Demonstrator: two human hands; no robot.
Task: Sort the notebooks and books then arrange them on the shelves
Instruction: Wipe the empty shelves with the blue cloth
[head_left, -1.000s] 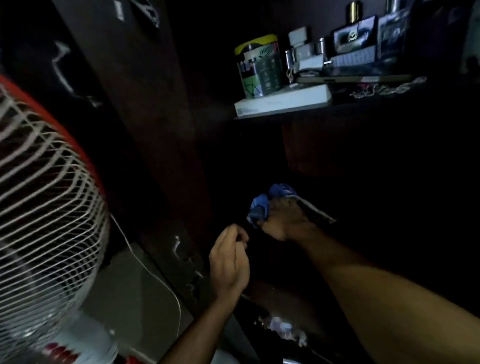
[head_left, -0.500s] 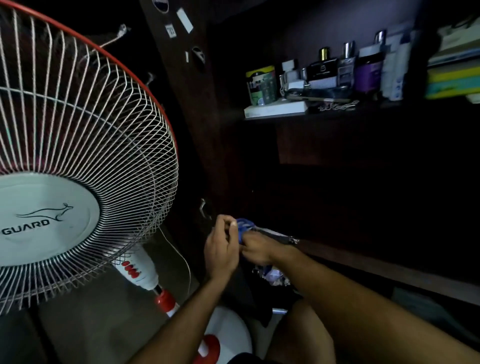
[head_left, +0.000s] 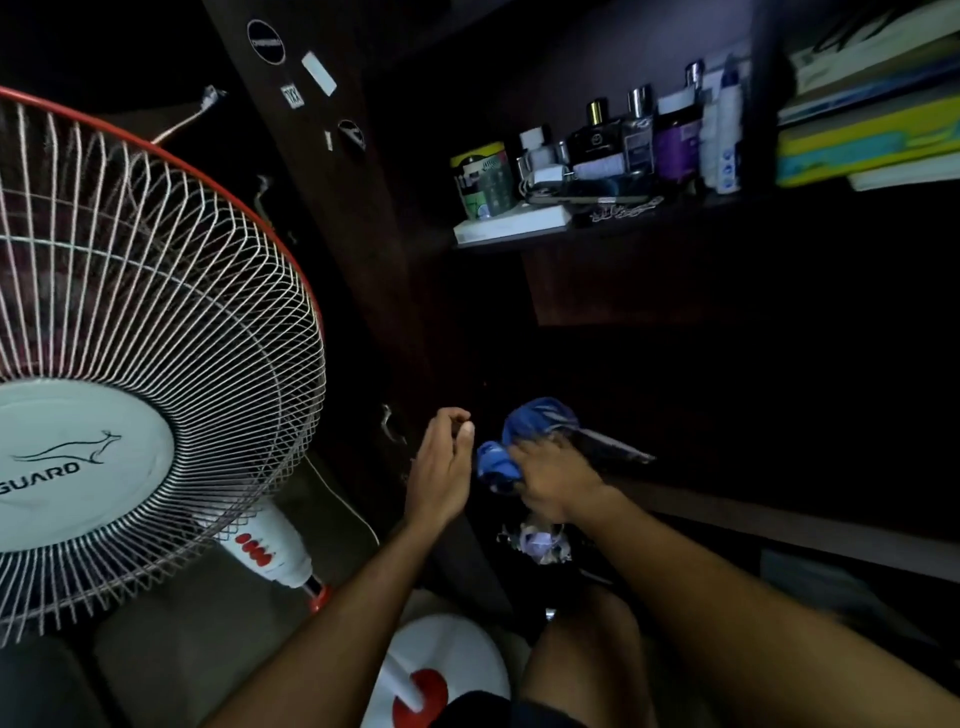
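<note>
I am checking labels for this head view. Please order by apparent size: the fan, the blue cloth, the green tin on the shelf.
1. fan, by far the largest, though it is nearest the camera.
2. and 3. blue cloth and green tin look alike; I cannot rank them.

Both bare forearms reach forward from the lower edge of the view. The left hand (head_left: 441, 467) is raised with its palm turned toward the right, its fingers loosely curled and the thumb tip near the fingertips, holding nothing. The right hand (head_left: 558, 483), back upward, grips a crumpled blue cloth (head_left: 519, 441). The two hands are just apart.
</note>
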